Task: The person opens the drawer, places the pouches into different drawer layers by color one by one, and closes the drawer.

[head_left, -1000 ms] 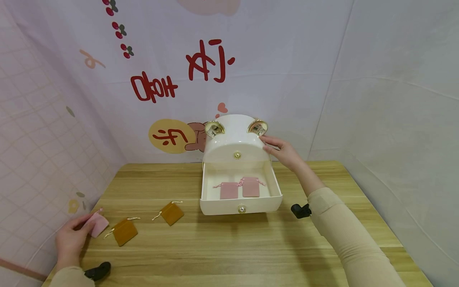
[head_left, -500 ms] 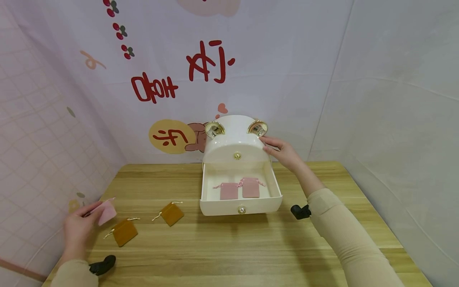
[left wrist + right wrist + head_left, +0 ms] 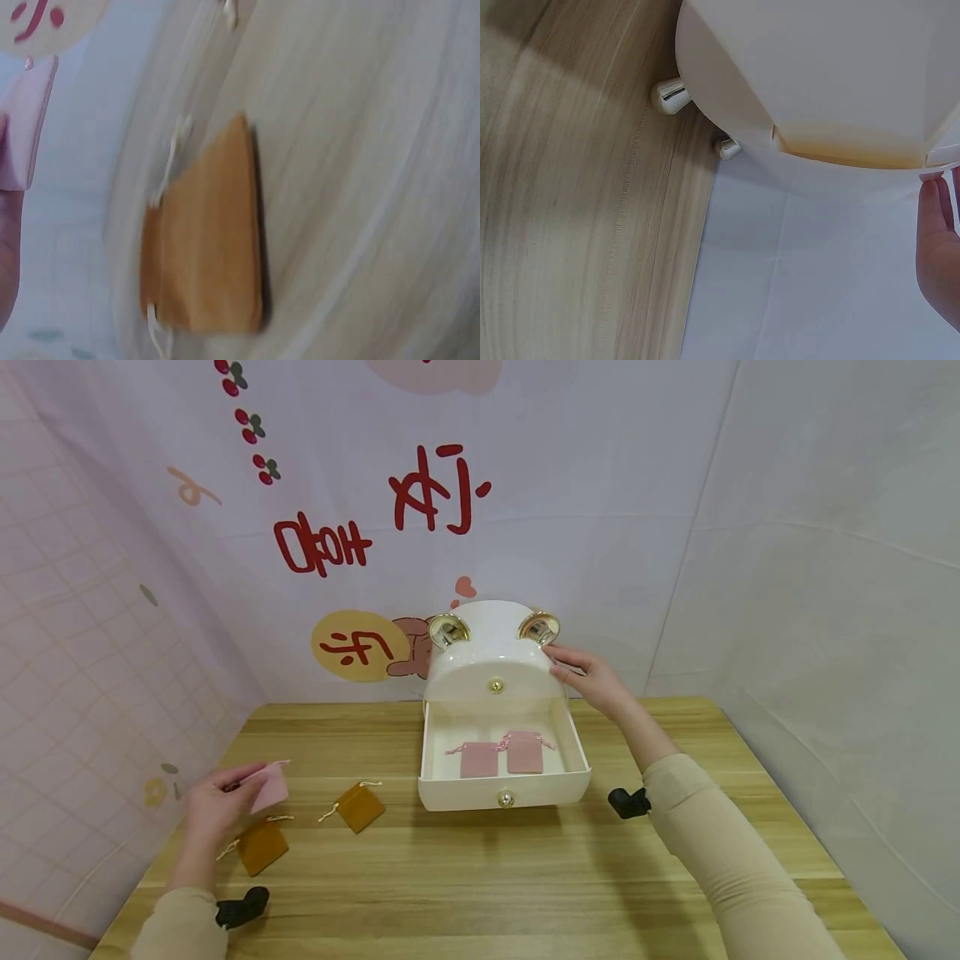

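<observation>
My left hand [image 3: 213, 806] pinches a small pink drawstring pouch [image 3: 270, 787] between thumb and fingers, just above a mustard drawstring pouch [image 3: 262, 849]. In the left wrist view the pink pouch [image 3: 28, 131] shows at the left edge, with the mustard pouch [image 3: 210, 247] lying on the wood below. My right hand [image 3: 600, 687] rests its fairly straight fingers against the right side of a white jewelry box [image 3: 491, 653] with two gold-rimmed ears. The box's lower drawer [image 3: 450, 793] is pulled out. Inside it lie two pink pouches [image 3: 478, 762], side by side.
A second mustard pouch [image 3: 360, 808] lies on the wooden table [image 3: 480, 885] between the left hand and the drawer. Behind the box hangs a printed cloth [image 3: 600, 527]. Black wrist mounts [image 3: 628, 802] stick out from both sleeves. Small metallic feet [image 3: 671, 96] support the box.
My left hand has moved right and away from me, carrying the pink pouch from the table's left edge to above the nearer mustard pouch. The right hand and the box have stayed put.
</observation>
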{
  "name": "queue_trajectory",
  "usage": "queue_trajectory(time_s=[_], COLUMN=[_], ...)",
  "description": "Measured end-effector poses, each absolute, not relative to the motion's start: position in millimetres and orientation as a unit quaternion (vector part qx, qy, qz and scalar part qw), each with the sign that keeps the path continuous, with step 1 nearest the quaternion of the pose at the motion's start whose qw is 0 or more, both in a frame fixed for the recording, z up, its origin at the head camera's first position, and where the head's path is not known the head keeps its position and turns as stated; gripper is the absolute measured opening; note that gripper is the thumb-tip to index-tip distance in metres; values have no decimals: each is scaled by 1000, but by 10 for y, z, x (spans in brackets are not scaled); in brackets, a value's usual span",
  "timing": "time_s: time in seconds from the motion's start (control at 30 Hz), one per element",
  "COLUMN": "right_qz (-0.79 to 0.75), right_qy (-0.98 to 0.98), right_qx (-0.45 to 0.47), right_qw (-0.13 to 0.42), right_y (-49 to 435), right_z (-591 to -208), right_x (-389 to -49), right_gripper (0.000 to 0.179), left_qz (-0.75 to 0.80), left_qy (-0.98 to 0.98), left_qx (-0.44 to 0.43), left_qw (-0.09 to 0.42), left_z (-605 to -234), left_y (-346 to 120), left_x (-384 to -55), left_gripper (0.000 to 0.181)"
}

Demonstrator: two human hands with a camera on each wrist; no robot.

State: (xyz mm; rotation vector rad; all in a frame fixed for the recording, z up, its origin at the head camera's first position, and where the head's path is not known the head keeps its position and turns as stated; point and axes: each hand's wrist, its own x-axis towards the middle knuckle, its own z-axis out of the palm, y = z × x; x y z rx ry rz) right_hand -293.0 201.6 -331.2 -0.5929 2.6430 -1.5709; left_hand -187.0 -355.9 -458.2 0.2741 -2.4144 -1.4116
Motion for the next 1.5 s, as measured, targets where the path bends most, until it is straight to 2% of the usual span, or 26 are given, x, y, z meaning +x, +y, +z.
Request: queue_trajectory(time_s=[0.37, 0.67, 0.93, 1.1, 1.5], right_qz=[-499, -496, -497, -495, -490], right_qy=[844, 846, 847, 849, 853], right_qx=[-195, -195, -188, -186, -178], right_qw=[6, 4, 3, -5, -14], right_y=[2023, 2025, 2072, 2134, 2135], right_z=[-3317, -3321, -3455, -3590, -3612], right_x=[-2929, -2938, -3077, -3192, -3204], right_gripper=[45, 45, 46, 47, 48], left_qz=[-498, -482, -519, -538, -572], left_qy=[-851, -857, -844, -832, -812], left_qx=[53, -27, -51, -79, -88], left_qw=[155, 183, 123, 109, 74], left_z=[-4384, -4165, -3917, -3740, -3496], left_y=[-3091, -2665, -2270, -2054, -1634], left_x=[-2061, -2198, -2206, -2214, -2234], left_gripper=[40, 27, 34, 31, 28])
